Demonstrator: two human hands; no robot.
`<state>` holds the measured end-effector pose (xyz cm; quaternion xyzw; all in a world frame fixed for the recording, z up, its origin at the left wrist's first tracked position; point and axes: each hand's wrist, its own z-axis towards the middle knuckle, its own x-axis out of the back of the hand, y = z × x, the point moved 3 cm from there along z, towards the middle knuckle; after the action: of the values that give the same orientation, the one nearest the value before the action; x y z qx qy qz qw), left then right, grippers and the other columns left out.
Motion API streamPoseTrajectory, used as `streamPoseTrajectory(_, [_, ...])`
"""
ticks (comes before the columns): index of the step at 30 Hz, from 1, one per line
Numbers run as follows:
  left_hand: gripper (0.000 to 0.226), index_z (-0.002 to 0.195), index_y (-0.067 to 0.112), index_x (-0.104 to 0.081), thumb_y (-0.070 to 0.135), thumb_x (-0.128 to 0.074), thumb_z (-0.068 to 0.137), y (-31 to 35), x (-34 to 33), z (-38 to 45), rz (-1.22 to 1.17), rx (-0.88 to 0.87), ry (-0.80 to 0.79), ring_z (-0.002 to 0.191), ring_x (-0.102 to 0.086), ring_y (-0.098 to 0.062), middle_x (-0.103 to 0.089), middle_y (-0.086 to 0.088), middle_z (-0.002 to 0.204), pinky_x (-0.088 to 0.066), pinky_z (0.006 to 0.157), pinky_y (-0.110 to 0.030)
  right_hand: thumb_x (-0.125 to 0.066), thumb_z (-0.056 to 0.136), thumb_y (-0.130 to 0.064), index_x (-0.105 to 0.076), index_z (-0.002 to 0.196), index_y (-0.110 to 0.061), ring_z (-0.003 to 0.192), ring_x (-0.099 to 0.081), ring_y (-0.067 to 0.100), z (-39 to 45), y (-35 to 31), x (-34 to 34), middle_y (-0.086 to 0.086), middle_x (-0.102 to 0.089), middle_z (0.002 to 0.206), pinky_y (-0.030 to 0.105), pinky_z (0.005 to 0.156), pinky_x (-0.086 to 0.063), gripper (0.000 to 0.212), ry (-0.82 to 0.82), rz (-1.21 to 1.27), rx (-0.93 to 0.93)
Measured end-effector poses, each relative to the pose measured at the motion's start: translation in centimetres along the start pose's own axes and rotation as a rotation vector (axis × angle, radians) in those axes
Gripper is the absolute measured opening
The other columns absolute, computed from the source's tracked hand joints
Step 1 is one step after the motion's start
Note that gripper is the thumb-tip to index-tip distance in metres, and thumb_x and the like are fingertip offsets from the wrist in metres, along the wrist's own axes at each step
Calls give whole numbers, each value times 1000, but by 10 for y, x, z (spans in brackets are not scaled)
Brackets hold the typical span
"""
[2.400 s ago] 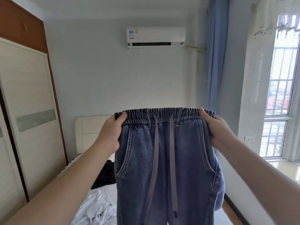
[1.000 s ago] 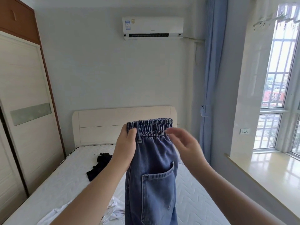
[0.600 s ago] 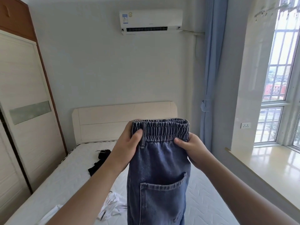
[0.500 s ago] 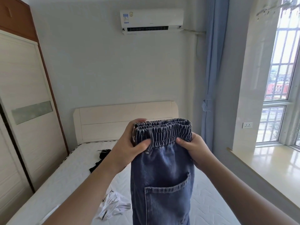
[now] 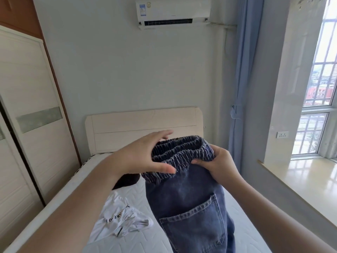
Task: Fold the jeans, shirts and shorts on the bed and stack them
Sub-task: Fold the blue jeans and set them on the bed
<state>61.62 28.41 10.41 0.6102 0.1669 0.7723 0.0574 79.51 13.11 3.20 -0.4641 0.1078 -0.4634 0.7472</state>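
Note:
I hold blue jeans (image 5: 189, 203) up above the bed (image 5: 60, 196), doubled lengthwise with a back pocket facing me. My left hand (image 5: 144, 157) has its thumb under the gathered elastic waistband and its fingers spread over the top. My right hand (image 5: 217, 165) pinches the waistband's right end. The legs hang out of view below. A white shirt (image 5: 118, 220) with black lettering lies crumpled on the mattress at lower left. A black garment (image 5: 127, 179) lies further up the bed, partly hidden behind my left forearm.
A pale headboard (image 5: 144, 128) stands against the far wall under an air conditioner (image 5: 173, 12). A wardrobe (image 5: 27, 115) runs along the left of the bed. A blue curtain (image 5: 242, 88), window sill (image 5: 300, 181) and window are to the right.
The jeans went from spread wide to doubled lengthwise. Since half a second ago the waistband has tipped toward me and bunched, and my left fingers have spread over its top.

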Motion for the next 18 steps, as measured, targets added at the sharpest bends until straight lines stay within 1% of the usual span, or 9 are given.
streamPoseTrajectory(2, [126, 152, 48, 1, 79, -74, 55, 15, -8, 16, 194, -10, -92, 145, -21, -6, -17, 18, 160, -24, 118, -34, -86, 50, -58, -69, 85, -57, 80, -69, -4, -1, -1, -5, -23, -73, 84, 13, 69, -53, 38, -22, 12, 43])
streamPoseTrajectory(5, [135, 155, 39, 6, 64, -84, 57, 23, -11, 35, 176, 27, -200, 146, -20, -11, -16, 10, 162, -22, 120, -36, -90, 58, -38, -70, 82, -58, 78, -69, -6, -2, -1, -6, -23, -73, 83, 6, 68, -49, 37, -26, 15, 77])
streamPoseTrajectory(6, [131, 156, 36, -1, 57, -87, 60, 23, -12, 39, 162, 33, -208, 144, -26, -12, -24, 8, 160, -26, 118, -34, -90, 59, -37, -69, 81, -58, 78, -69, -5, -3, -1, -4, -22, -74, 83, 7, 68, -50, 37, -24, 7, 69])
streamPoseTrajectory(7, [119, 154, 34, -14, 50, -88, 62, 23, -16, 41, 145, 31, -200, 138, -36, -12, -36, 7, 153, -32, 113, -31, -90, 58, -40, -69, 80, -58, 78, -69, -5, -4, 1, -1, -22, -74, 83, 9, 69, -51, 35, -24, -9, 59])
streamPoseTrajectory(9, [77, 133, 28, -45, 35, -86, 68, 22, -29, 44, 102, 33, -144, 115, -56, -13, -59, 7, 126, -46, 99, -31, -88, 57, -45, -70, 79, -55, 78, -69, -4, -6, 7, 4, -21, -74, 82, 11, 70, -52, 30, -35, -50, 31])
streamPoseTrajectory(11, [52, 117, 25, -52, 31, -80, 73, 18, -45, 45, 61, 56, -114, 100, -62, -14, -65, 5, 109, -51, 88, -36, -88, 58, -42, -70, 80, -49, 77, -68, -7, -9, 19, 7, -23, -73, 81, 7, 68, -49, 29, -47, -50, -2])
streamPoseTrajectory(15, [43, 108, 29, -50, 34, -77, 76, 7, -73, 46, -22, 90, -118, 89, -63, -13, -65, 8, 99, -53, 78, -36, -87, 65, -40, -69, 83, -44, 75, -65, -9, -20, 47, 8, -22, -73, 81, 5, 66, -44, 26, -103, -46, -55])
streamPoseTrajectory(17, [48, 115, 32, -50, 35, -78, 76, 1, -86, 45, -63, 125, -138, 87, -65, -9, -66, 11, 101, -55, 78, -36, -81, 73, -41, -68, 94, -44, 85, -66, -7, -32, 65, 10, -20, -73, 90, 8, 74, -46, 25, -171, -49, -93])
streamPoseTrajectory(18, [53, 122, 33, -50, 36, -78, 76, -1, -92, 45, -71, 139, -152, 89, -65, -7, -66, 11, 104, -55, 79, -34, -78, 79, -37, -68, 103, -39, 94, -67, -1, -40, 78, 12, -16, -74, 98, 13, 81, -48, 26, -205, 2, -132])
